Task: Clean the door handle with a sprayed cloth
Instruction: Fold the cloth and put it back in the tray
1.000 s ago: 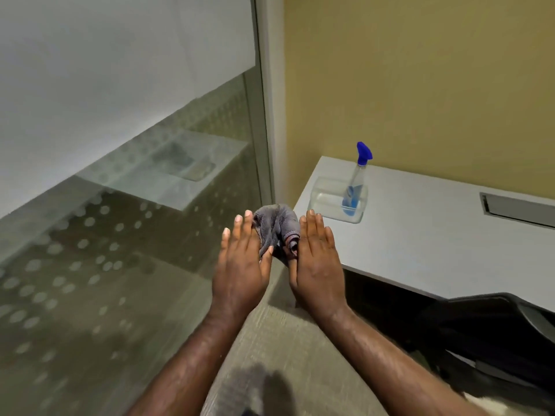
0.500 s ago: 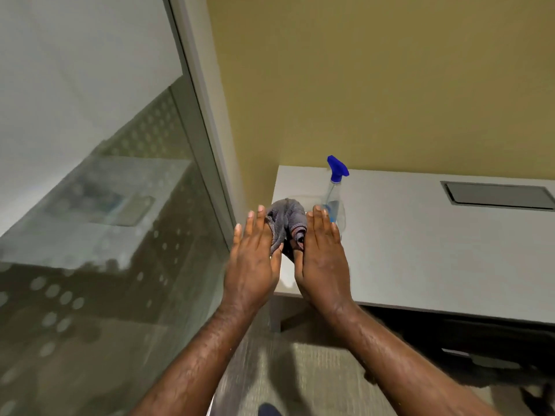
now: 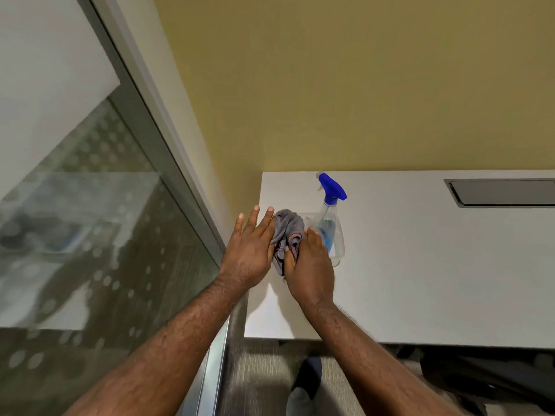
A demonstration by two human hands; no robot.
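**Sam:** Yellow wall (image 3: 360, 85) at the back, a white desk (image 3: 435, 265) in front of it, and a glass wall (image 3: 90, 235) with dots on the side. What do the hands have?

**Mia:** A gray cloth (image 3: 286, 232), all bunched up. It is pressed between the left hand (image 3: 250, 250) and the right hand (image 3: 312, 265), over the corner of the desk. The left hand is flat with its fingers straight. The right hand curls a little around the cloth.

**Sam:** Where is the spray?

**Mia:** The spray bottle (image 3: 329, 223) with the blue top stands on the desk, just beside the right hand. No hand is on it.

**Sam:** And the door handle?

**Mia:** I can't see one from here.

**Sam:** So what step is this?

**Mia:** I think it's getting the cloth ready. I can't tell if it is wet yet. Next, one hand should keep the cloth, and the other should be free to pick up the bottle and squirt. Then go find the handle.
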